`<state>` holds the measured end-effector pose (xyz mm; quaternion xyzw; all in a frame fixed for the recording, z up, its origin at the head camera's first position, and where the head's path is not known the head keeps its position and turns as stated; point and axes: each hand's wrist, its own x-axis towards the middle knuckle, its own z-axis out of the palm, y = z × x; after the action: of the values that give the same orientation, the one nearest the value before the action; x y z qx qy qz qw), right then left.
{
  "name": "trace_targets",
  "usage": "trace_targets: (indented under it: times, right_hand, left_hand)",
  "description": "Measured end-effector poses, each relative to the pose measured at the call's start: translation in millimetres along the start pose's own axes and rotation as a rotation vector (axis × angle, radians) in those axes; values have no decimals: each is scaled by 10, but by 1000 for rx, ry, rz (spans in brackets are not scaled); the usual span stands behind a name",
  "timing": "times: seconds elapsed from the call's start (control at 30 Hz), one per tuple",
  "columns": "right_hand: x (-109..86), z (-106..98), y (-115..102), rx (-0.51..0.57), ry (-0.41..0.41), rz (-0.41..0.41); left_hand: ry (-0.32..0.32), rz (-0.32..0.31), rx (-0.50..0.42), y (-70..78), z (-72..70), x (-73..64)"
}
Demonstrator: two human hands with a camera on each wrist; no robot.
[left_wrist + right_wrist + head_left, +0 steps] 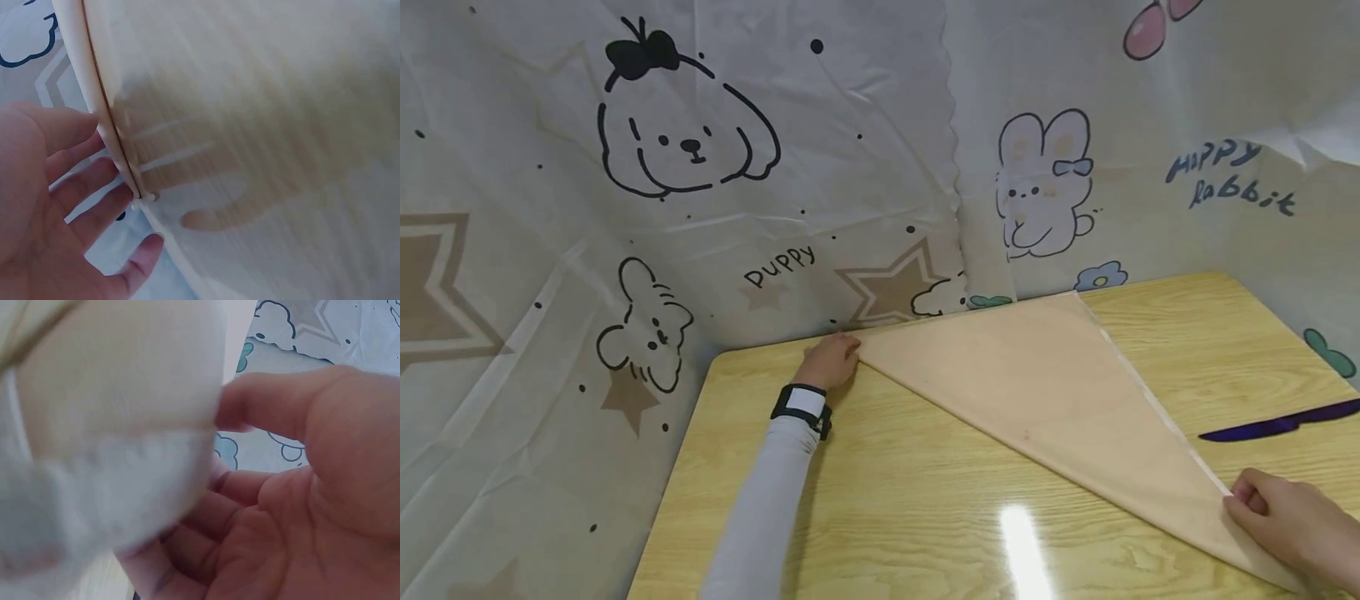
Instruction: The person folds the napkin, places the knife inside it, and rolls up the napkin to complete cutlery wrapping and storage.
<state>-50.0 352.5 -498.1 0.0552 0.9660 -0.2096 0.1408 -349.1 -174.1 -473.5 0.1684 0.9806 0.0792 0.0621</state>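
Observation:
A peach-coloured cloth (1000, 392) lies folded in a triangle on the wooden table, with a pale strip along its right edge. At its far left corner, near the back of the table, my left hand (827, 362) pinches the cloth. In the left wrist view, the thumb and fingers meet at a narrow cloth edge (72, 34). My right hand (1292, 521) grips the cloth's right edge close to the near right corner. The right wrist view shows blurred cloth (119, 406) between the thumb and curled fingers; part of those fingers is hidden behind it.
A purple knife (1262, 429) lies to the right of the cloth, its tip pointing towards it. Behind the glossy wooden table (887, 508) hangs a pale curtain (865, 167) printed with cartoon animals and stars. A black band (805, 402) circles the left wrist.

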Motion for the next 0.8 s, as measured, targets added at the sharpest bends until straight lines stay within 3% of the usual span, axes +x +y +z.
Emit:
trace_targets:
  times: [0.47, 0.8]
  right_hand:
    - [40, 1, -14, 3, 158, -100]
    - [164, 24, -53, 3, 173, -186]
  left_hand:
    - [7, -53, -16, -193, 85, -642]
    - [-3, -152, -69, -349, 70, -1332]
